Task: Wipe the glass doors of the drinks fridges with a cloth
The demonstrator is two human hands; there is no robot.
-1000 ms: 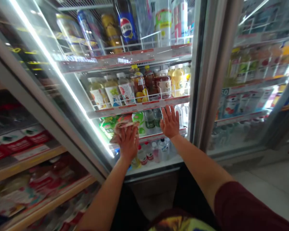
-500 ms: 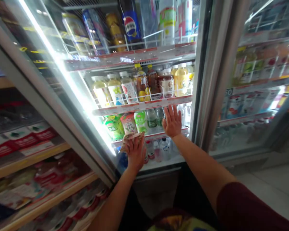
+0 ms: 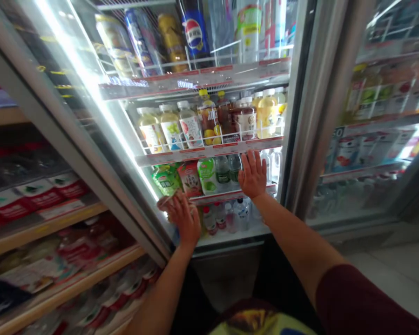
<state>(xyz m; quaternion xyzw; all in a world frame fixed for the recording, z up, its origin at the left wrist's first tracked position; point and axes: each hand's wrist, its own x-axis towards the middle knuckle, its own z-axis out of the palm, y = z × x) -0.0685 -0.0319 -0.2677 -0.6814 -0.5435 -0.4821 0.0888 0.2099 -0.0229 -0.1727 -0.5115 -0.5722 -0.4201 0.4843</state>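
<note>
My left hand (image 3: 186,221) presses a crumpled, pale brownish cloth (image 3: 165,202) against the glass front of a drinks fridge, low and near the lit left edge. Part of the cloth is hidden under the fingers. My right hand (image 3: 253,177) lies flat on the same glass with its fingers stretched out and nothing in it. Behind the glass, a green drink bottle (image 3: 206,176) and a red-labelled one (image 3: 190,179) stand between the two hands. A green pack (image 3: 166,180) shows just above the cloth.
A metal door frame (image 3: 302,116) runs down the right of the glass; a second fridge with bottles and cartons (image 3: 347,151) stands beyond it. At the left are wooden-edged shelves (image 3: 56,228) with red and white packages (image 3: 68,186). Pale floor tiles (image 3: 398,279) show at lower right.
My left hand and the cloth have moved left and slightly down across the glass. My right hand stays flat on the glass. The view has shifted slightly.
</note>
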